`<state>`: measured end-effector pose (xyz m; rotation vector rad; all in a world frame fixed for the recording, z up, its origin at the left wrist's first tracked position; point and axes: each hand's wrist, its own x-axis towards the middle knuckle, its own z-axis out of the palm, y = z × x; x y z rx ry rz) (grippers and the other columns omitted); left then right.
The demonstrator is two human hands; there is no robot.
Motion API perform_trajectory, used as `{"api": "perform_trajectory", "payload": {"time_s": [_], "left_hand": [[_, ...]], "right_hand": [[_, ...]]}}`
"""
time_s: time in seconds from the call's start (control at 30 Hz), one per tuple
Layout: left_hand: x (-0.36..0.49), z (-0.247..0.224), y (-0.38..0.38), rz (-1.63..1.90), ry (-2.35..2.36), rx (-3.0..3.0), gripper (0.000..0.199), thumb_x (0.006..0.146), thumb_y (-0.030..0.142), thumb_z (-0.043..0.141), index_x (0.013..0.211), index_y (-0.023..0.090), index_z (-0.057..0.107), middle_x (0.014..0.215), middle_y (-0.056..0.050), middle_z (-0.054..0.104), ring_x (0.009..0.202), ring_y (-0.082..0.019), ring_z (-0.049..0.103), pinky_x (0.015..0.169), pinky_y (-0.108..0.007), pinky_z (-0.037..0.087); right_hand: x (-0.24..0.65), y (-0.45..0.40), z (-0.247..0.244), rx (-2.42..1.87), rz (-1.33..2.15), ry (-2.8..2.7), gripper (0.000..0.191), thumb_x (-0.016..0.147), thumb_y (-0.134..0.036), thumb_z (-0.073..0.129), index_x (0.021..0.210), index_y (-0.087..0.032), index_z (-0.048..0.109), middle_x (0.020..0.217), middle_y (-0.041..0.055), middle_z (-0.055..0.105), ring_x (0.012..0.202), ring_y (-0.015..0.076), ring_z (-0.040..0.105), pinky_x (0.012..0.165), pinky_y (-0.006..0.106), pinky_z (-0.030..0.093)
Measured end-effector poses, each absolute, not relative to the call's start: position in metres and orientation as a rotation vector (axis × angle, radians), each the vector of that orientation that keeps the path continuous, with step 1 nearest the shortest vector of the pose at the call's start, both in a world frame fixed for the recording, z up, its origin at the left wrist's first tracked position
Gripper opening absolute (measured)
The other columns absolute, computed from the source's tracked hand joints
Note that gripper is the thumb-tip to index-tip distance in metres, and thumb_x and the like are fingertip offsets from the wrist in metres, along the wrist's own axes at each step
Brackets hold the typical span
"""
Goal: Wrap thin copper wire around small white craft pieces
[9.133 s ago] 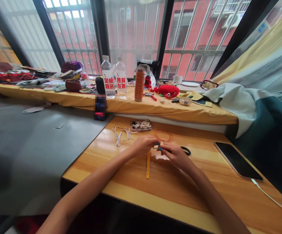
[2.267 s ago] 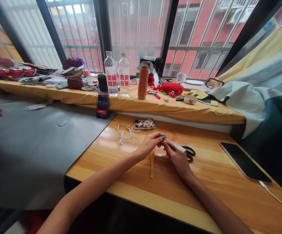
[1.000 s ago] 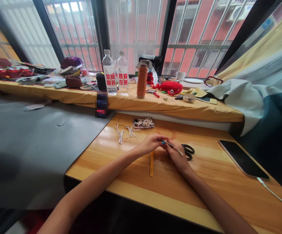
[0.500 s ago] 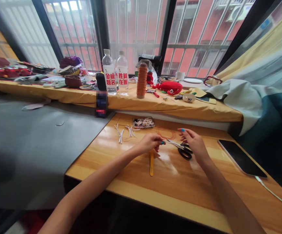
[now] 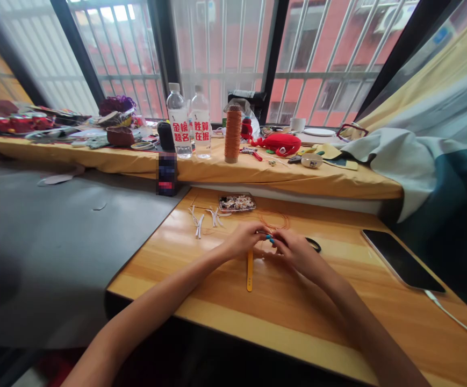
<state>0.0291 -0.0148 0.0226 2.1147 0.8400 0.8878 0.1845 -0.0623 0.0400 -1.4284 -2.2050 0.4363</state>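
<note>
Over the wooden table, my left hand and my right hand meet with their fingertips together. Both are closed in a pinch on something too small to make out. Behind my right hand lie the scissors, mostly hidden, with one black handle loop showing. A yellow stick lies just below my left hand. Thin orange thread is coiled on the table beyond the hands. White strips lie to the left, near a clear tray of small pieces.
A phone with a white cable lies at the right. Along the raised ledge stand two bottles, an orange thread spool and a red plush item. A grey mat covers the left side.
My right hand has moved left and down from above the scissors to meet my left hand, and its fingers have closed. My left hand has barely moved.
</note>
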Motion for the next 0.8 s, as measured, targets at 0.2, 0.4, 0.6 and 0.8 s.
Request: {"api": "perform_trajectory", "payload": {"time_s": [0.2,0.4,0.6,0.8], "left_hand": [[0.028,0.027,-0.017,0.951,0.860,1.935,0.015,0.070,0.022,0.053,0.079,0.013,0.061,0.075,-0.002,0.063,0.069,-0.010,0.055,0.063,-0.018,0.040],[0.030,0.030,-0.020,0.937,0.849,1.746,0.021,0.068,0.029,0.054,0.073,0.010,0.060,0.067,-0.001,0.060,0.056,-0.007,0.049,0.052,-0.017,0.036],[0.027,0.030,-0.019,0.926,0.821,1.787,0.018,0.067,0.023,0.053,0.077,0.012,0.064,0.069,-0.001,0.061,0.060,-0.007,0.050,0.055,-0.017,0.036],[0.024,0.035,-0.019,0.855,0.911,1.797,0.019,0.067,0.019,0.052,0.079,0.013,0.065,0.062,0.001,0.060,0.050,-0.005,0.046,0.048,-0.016,0.032]], "right_hand": [[0.180,-0.062,0.039,-1.339,0.640,-1.948,0.018,0.080,-0.027,0.036,0.079,-0.018,0.052,0.056,-0.0027,0.050,0.048,0.0093,0.048,0.050,0.022,0.037],[0.181,-0.056,0.033,-1.195,0.943,-1.637,0.021,0.076,-0.037,0.042,0.075,-0.017,0.048,0.058,-0.0029,0.049,0.045,0.0076,0.046,0.046,0.021,0.039],[0.186,-0.058,0.040,-1.279,0.917,-1.844,0.022,0.077,-0.036,0.042,0.080,-0.017,0.052,0.068,0.0012,0.055,0.055,0.0102,0.055,0.053,0.023,0.044],[0.185,-0.057,0.039,-1.259,0.852,-1.816,0.030,0.077,-0.034,0.043,0.100,-0.016,0.052,0.073,0.0025,0.060,0.056,0.0106,0.056,0.055,0.024,0.047]]}}
